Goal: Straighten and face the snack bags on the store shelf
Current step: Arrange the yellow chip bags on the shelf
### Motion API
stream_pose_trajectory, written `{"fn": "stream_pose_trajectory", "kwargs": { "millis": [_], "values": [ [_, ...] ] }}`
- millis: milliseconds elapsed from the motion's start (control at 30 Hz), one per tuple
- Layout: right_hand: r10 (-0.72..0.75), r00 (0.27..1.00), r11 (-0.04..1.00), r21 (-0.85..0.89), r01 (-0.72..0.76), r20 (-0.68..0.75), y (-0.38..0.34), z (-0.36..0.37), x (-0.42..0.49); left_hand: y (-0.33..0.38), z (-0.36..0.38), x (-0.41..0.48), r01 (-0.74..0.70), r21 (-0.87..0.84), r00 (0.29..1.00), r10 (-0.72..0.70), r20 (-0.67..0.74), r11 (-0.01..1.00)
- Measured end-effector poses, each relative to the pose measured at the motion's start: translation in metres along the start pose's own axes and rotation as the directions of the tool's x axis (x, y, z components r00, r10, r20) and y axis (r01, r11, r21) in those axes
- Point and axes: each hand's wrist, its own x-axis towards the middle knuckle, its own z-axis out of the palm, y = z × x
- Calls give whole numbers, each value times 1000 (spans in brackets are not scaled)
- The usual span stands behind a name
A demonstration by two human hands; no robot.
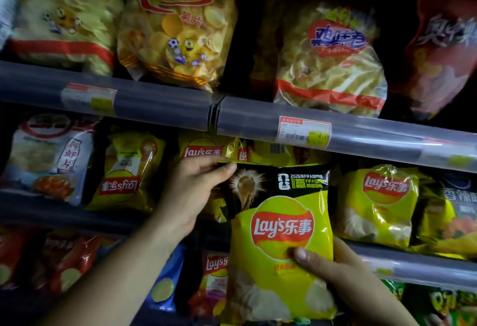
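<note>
- Pinching the bag (281,235): left hand (196,191) is nipping its top left corner, right hand (346,274) is clamping the lower right, thumb on the front.
- Bag is hanging upright, logo forward, at the middle shelf (426,269) front edge.
- Glossy, puffed film is looking slippery; a slack pinch may be dropping it, a hard one crushing chips.
- Shoving it in may be toppling the inverted bag (121,183) further left.

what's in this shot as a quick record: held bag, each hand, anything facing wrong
held item: yellow Lay's bag, upright, logo facing out, before the middle shelf
left hand: grips the bag's top left corner
right hand: holds its lower right edge, thumb on the front
facing wrong: upside-down Lay's bag, left on the middle shelf
</note>
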Motion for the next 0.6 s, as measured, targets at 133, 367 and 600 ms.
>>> {"fn": "stream_pose_trajectory", "kwargs": {
  "millis": [133, 367, 600],
  "values": [
    [0, 999, 1000, -9, 0, -45, 1, -12, -1, 6, 7, 4, 2, -1, 999, -2, 40, 1000],
    [-128, 968, 990, -91, 110, -217, 0, -27, -1, 10, 1, 9, 3, -36, 997, -6, -73, 999],
    [-288, 863, 956, -178, 234, -416, -15, -25, 23, -21, 41, -30, 130, 424, 929, -259, 264, 896]
  ]
}}
